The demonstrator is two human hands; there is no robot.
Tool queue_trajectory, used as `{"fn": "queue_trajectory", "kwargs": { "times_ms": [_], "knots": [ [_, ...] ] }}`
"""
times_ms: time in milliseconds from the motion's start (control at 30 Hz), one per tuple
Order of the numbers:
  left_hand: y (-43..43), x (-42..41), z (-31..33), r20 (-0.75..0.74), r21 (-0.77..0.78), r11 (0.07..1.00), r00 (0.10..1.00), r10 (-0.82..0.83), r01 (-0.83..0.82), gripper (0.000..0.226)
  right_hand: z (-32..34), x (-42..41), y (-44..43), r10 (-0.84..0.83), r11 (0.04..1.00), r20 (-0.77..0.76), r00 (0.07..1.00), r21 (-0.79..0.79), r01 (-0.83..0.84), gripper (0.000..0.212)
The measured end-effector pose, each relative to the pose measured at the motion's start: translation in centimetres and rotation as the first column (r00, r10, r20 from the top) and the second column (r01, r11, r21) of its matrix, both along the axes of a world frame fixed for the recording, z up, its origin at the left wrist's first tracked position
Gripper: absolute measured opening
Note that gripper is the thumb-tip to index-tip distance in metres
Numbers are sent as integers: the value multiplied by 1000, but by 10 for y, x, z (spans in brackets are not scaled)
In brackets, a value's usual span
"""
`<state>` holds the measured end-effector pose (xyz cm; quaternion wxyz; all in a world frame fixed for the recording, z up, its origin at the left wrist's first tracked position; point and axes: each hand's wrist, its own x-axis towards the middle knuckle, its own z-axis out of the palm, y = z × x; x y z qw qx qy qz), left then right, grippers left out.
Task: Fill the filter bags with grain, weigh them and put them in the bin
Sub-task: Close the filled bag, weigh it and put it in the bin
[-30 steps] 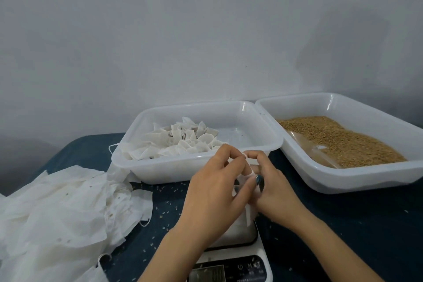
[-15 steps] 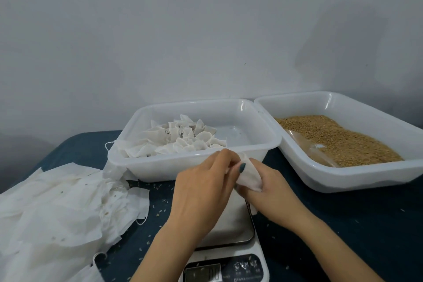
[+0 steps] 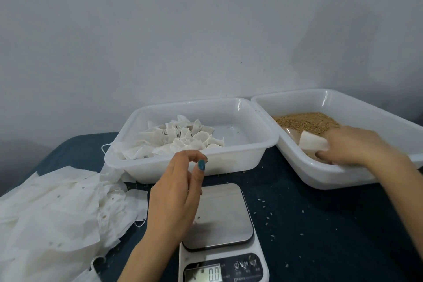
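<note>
Filter bag [image 3: 311, 143] in right hand [image 3: 359, 147], over grain [image 3: 306, 121]

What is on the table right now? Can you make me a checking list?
Surface: dark blue table cover.
Job's things: filter bag held in the grain bin, at the grain; bag bin holds a heap of small white bags; scale reads 0.0, no bag on its plate; flat empty bags piled at the left.
Clutter: loose grains scattered on the cover around the scale.
Hands: left hand hovers over the scale, holding nothing; right hand grips the filter bag.
Cables: nothing seen.
Surroundings: plain grey wall behind the bins.
</note>
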<state>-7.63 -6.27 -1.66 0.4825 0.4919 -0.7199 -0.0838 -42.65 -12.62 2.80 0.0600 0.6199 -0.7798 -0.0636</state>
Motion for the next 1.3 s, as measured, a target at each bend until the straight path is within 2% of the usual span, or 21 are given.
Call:
{"fn": "queue_trajectory", "kwargs": {
  "times_ms": [67, 267, 500, 600, 733, 867, 1000, 1167, 1233, 1300],
  "knots": [
    [-1, 0, -1, -15, 15, 1000, 1000, -2, 2, 38, -1, 0, -3, 33, 997, -42, 999, 74, -30, 26],
    [0, 5, -6, -23, 54, 998, 1000, -17, 18, 41, 0, 7, -6, 34, 986, -79, 996, 167, -20, 18],
    [1, 8, -8, -37, 77, 996, 999, -30, 33, 38, -2, 2, -5, -17, 985, 39, 999, 175, 10, 17],
    [1, 9, -8, -30, 80, 996, 999, -28, 30, 37, 1, 4, -3, -27, 987, 10, 1000, 162, 25, 17],
    [0, 10, -9, -20, 77, 997, 999, -25, 27, 36, 4, 6, -2, -29, 995, -114, 993, 94, 40, 16],
    [-1, 11, -11, -18, 81, 996, 1000, -24, 26, 35, 4, 2, -4, -51, 996, -133, 990, 71, 61, 12],
    [-2, 10, -11, -21, 89, 996, 999, -30, 32, 35, -1, -4, -7, -49, 998, -23, 999, 32, 50, 16],
    [-1, 10, -10, -8, 88, 996, 999, -31, 31, 36, -6, -12, -9, -25, 998, 170, 985, 63, 15, 23],
    [-1, 11, -10, -9, 88, 996, 1000, -28, 28, 33, -7, -12, -5, -18, 1000, 284, 959, 17, 14, 27],
    [-1, 10, -10, -17, 92, 995, 999, -32, 34, 32, -8, -10, 1, 5, 999, 459, 889, -48, 19, 25]
  ]
}}
